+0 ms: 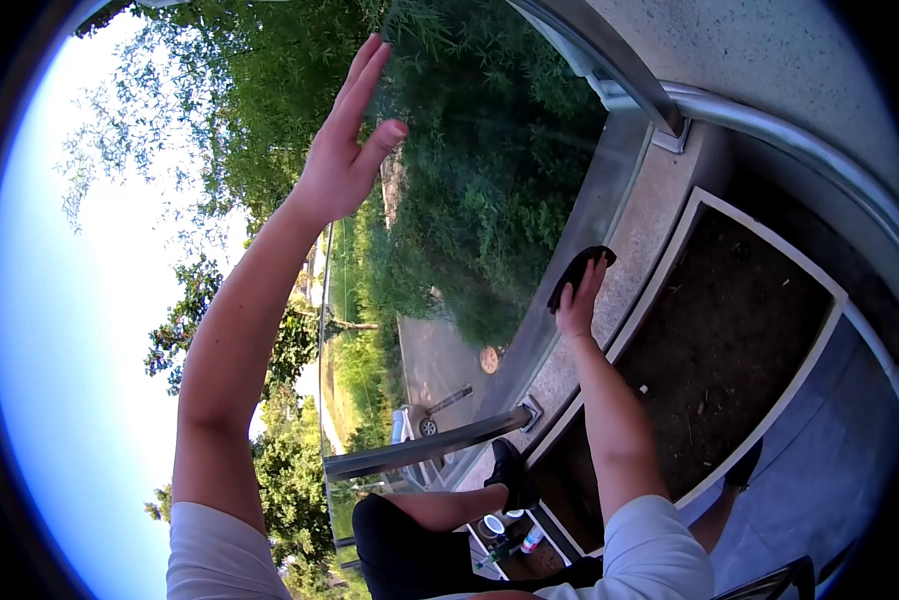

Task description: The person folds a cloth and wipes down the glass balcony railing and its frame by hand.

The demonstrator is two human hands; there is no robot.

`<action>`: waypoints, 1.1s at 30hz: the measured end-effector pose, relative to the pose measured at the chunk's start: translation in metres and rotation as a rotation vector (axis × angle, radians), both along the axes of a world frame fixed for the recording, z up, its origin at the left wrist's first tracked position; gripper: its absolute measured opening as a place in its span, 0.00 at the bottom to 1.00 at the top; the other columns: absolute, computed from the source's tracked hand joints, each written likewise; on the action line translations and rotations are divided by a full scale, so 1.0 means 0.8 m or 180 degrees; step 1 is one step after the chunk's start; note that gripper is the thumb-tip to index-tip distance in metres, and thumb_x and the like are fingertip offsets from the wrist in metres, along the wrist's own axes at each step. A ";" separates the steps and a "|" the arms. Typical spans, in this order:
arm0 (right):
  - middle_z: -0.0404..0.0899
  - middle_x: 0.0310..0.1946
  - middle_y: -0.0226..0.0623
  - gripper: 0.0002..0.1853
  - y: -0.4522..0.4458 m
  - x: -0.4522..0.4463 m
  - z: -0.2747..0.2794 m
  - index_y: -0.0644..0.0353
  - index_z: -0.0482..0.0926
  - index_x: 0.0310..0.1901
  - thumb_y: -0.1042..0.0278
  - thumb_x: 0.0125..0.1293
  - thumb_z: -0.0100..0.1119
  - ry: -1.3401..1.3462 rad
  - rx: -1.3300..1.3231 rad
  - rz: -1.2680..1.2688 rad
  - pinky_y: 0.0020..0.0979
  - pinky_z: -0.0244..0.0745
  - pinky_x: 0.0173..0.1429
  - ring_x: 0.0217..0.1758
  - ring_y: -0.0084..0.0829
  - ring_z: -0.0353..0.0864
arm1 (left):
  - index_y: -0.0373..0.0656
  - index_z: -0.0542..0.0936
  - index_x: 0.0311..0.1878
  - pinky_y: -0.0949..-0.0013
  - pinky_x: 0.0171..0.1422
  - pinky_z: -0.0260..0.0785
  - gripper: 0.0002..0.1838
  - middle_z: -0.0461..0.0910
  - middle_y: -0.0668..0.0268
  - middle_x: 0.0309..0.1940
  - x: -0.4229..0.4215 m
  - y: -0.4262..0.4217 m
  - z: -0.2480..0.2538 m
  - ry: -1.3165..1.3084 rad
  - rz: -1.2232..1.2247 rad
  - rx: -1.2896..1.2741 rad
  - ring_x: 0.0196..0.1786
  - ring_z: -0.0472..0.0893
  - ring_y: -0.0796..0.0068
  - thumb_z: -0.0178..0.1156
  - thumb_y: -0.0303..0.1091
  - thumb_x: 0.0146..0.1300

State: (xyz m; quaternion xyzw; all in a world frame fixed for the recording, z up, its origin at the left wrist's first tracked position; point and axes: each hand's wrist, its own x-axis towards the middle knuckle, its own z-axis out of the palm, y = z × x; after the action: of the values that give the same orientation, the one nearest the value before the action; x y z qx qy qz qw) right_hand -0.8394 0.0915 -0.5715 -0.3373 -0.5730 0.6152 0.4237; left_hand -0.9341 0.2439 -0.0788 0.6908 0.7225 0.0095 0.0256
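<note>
Black pad (569, 276) partly hidden by right hand (578, 309)

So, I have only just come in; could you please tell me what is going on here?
One person's right hand has a flat black pad under its fingers, where the glass panel meets the stone ledge. The left hand is raised near the panel's upper edge, fingers extended and no object visible in it; I cannot tell whether it touches the glass. A planter with dark soil stands beside the ledge.
</note>
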 end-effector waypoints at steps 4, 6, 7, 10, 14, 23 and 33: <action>0.35 0.85 0.59 0.39 -0.014 0.006 -0.007 0.63 0.44 0.83 0.45 0.82 0.39 -0.0002 0.0183 0.0103 0.54 0.36 0.87 0.88 0.62 0.34 | 0.47 0.51 0.86 0.54 0.88 0.44 0.44 0.45 0.58 0.87 -0.001 -0.001 0.000 -0.0023 -0.0034 0.0057 0.88 0.46 0.58 0.58 0.53 0.77; 0.35 0.85 0.59 0.39 -0.016 0.006 -0.009 0.63 0.44 0.83 0.46 0.82 0.39 0.0034 0.0222 0.0094 0.55 0.36 0.87 0.88 0.63 0.34 | 0.47 0.51 0.86 0.54 0.88 0.43 0.44 0.45 0.58 0.87 -0.001 -0.002 -0.001 -0.0064 -0.0058 0.0061 0.88 0.46 0.58 0.59 0.52 0.77; 0.36 0.85 0.60 0.39 -0.017 0.006 -0.009 0.63 0.46 0.82 0.48 0.81 0.41 0.0051 0.0216 0.0062 0.57 0.36 0.87 0.87 0.64 0.35 | 0.47 0.51 0.86 0.54 0.88 0.43 0.44 0.46 0.58 0.87 -0.002 -0.003 -0.001 -0.0081 -0.0072 0.0066 0.88 0.46 0.58 0.59 0.51 0.76; 0.39 0.84 0.63 0.38 -0.018 0.004 -0.008 0.63 0.48 0.81 0.52 0.78 0.46 0.0048 0.0228 -0.0012 0.61 0.36 0.86 0.86 0.68 0.36 | 0.47 0.50 0.86 0.55 0.89 0.42 0.44 0.46 0.57 0.87 -0.004 -0.004 -0.001 -0.0145 -0.0119 0.0084 0.88 0.46 0.59 0.60 0.50 0.76; 0.39 0.84 0.63 0.38 -0.017 0.001 -0.003 0.62 0.47 0.82 0.49 0.79 0.43 0.0049 0.0193 -0.0043 0.62 0.35 0.86 0.86 0.67 0.36 | 0.46 0.50 0.86 0.56 0.89 0.42 0.44 0.46 0.57 0.87 -0.006 -0.003 -0.001 -0.0135 -0.0118 0.0119 0.88 0.46 0.59 0.61 0.50 0.76; 0.39 0.84 0.63 0.39 -0.018 0.000 0.009 0.63 0.47 0.82 0.48 0.80 0.41 0.0079 0.0139 -0.0148 0.62 0.34 0.86 0.86 0.68 0.36 | 0.45 0.46 0.86 0.53 0.89 0.40 0.43 0.44 0.59 0.87 -0.008 -0.004 -0.005 -0.0363 -0.0207 0.0063 0.88 0.44 0.61 0.54 0.52 0.79; 0.39 0.84 0.62 0.38 -0.023 0.000 0.040 0.65 0.48 0.82 0.49 0.80 0.41 -0.0153 0.0043 -0.0147 0.64 0.31 0.84 0.87 0.65 0.35 | 0.44 0.47 0.86 0.55 0.89 0.42 0.41 0.46 0.60 0.87 -0.011 -0.005 -0.005 -0.0366 -0.0240 0.0083 0.88 0.46 0.62 0.53 0.49 0.80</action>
State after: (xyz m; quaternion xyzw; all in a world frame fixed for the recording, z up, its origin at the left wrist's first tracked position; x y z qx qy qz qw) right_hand -0.8395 0.0732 -0.5392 -0.3622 -0.5791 0.5932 0.4261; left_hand -0.9428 0.2401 -0.0829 0.7161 0.6931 0.0575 0.0584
